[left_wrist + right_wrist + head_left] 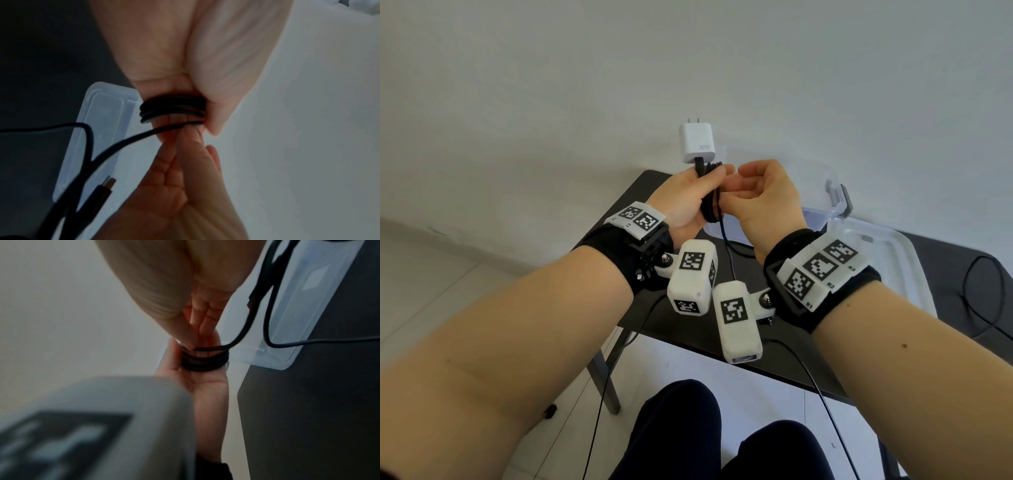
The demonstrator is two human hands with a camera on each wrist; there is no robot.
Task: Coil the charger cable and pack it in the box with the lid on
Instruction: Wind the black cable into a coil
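Head view, nearest first: dark-clad knees at 6 o'clock, then both forearms with black wrist straps carrying white marker blocks. Beyond them the left hand [685,198] gripped the black charger cable [710,202], wound in several loops around its fingers, with the white rectangular plug adapter [697,144] standing upright above the fist at 12 o'clock. The right hand [763,195], just beside it at 3 o'clock, pinched the strand leading onto the coil; the left wrist view showed the loops [172,107] stacked tight. A loose tail hung down, ending in a metal-tipped connector [107,185]. Farther off, the black table [739,329] carried the clear plastic box [815,219] and, at 4 o'clock, its translucent lid [893,260], off.

Risk, as judged: the coil could spring open if the left grip slackened before the tail was wound. The dangling connector might snag the box rim.
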